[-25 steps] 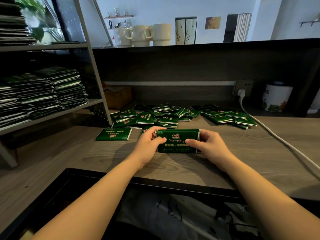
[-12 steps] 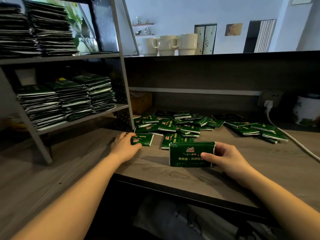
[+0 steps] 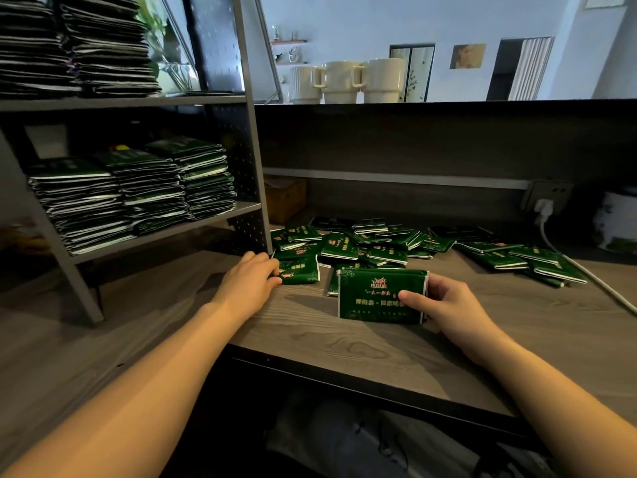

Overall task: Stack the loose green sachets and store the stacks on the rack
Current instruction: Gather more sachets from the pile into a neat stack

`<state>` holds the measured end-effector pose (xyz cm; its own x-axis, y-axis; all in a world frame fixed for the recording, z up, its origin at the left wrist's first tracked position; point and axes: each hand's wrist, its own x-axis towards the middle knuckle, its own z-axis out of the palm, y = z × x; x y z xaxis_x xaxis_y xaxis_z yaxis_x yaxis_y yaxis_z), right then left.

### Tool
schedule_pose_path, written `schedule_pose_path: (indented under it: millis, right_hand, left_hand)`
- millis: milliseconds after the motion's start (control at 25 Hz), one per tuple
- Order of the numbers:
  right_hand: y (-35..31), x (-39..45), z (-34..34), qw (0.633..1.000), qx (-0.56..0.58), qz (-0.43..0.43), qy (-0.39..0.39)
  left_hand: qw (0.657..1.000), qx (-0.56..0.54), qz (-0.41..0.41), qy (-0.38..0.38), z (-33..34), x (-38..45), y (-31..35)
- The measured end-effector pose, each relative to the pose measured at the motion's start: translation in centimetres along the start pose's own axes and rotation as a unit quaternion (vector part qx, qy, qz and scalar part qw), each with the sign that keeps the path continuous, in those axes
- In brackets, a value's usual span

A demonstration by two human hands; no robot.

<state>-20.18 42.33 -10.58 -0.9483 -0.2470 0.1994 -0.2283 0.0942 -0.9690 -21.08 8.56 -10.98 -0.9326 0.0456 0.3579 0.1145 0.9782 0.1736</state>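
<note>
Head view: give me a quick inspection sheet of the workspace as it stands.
Surface: wooden counter, dark grain.
Job's things: loose sachets scattered at the back; held stack stands on edge on the counter; single sachet lies flat; rack shelves carry stored stacks.
Clutter: cardboard box, white canister.
Grippers: right hand grips the held stack; left hand touches the single sachet.
Cables: white cable runs from the wall socket.
Surroundings: three mugs on the ledge.
</note>
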Motion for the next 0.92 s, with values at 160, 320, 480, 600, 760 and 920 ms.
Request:
schedule_pose_path:
  millis: [160, 320, 480, 600, 760, 920]
  right_hand:
    - [-0.1, -0.3, -0.5, 1.000, 0.000, 0.003, 0.016]
    - [-0.2, -0.4, -0.6, 1.000, -0.006, 0.005, 0.025]
    - [-0.1, -0.4, -1.0, 0.999, -0.017, 0.011, 0.047]
    - [-0.1, -0.6, -1.0, 0.997, -0.023, 0.007, 0.067]
    - [-0.4, -0.7, -0.9, 0.997, -0.017, 0.017, 0.078]
    - [-0.4, -0.7, -0.9, 0.997, -0.017, 0.037, 0.065]
  left_hand:
    - [0.992, -0.120, -0.033, 0.026, -0.5, -0.3, 0.7]
    - [0.910, -0.383, -0.130, 0.094, -1.5, -0.9, 2.8]
    - [0.897, -0.407, -0.155, 0.073, -1.9, -1.6, 4.1]
    - [0.818, -0.524, -0.194, 0.139, -2.6, -1.9, 5.0]
    - [0.668, -0.723, -0.166, 0.060, -2.9, -2.7, 6.2]
    - [0.839, -0.521, -0.156, -0.018, -0.7, -2.7, 8.6]
